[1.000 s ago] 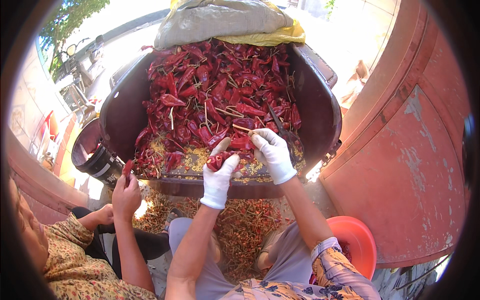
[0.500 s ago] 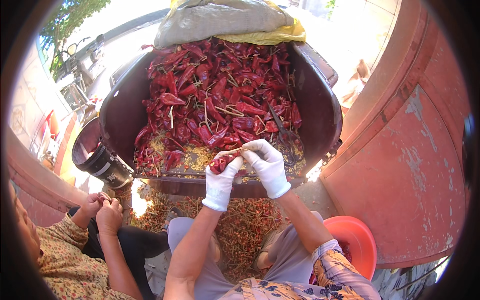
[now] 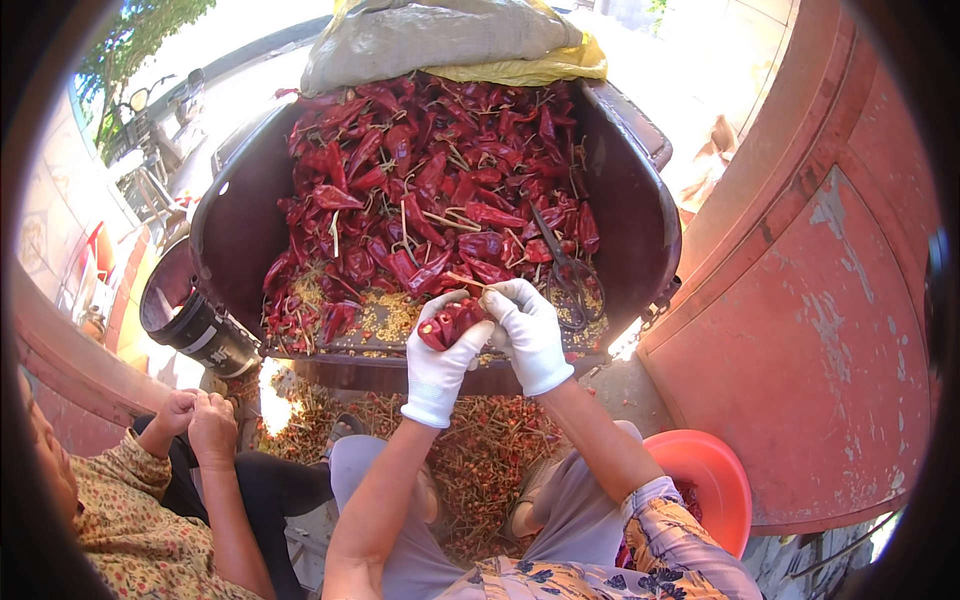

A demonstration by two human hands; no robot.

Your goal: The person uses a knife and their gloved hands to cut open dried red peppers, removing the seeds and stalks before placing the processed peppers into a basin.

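Note:
White gloves cover both of my hands, which meet over the near edge of a dark cart tub (image 3: 642, 205). My left hand (image 3: 436, 375) is closed around a wrinkled red dried chili pepper (image 3: 447, 326), with pale seeds showing at its opened end. Between the thumb and fingertips of my right hand (image 3: 530, 340) is a thin tan pepper stem (image 3: 465, 281), which points left above the pepper. Whether stem and pepper are still joined I cannot tell. Beyond my hands, a heap of dried red chili peppers (image 3: 420, 170) fills the tub, with loose yellow seeds (image 3: 388, 318) at its near side.
Dark scissors (image 3: 566, 272) lie on the heap's right side. A folded sack (image 3: 440, 45) covers the far end. Left stands a black bucket (image 3: 205, 335); right, an orange basin (image 3: 718, 480). Stems litter the floor (image 3: 490, 450). A co-worker (image 3: 150, 510) sits at left, hands together.
The pepper has turned upright in my left hand and shows more of its body. The stem in my right fingers now slants up to the left, above the pepper.

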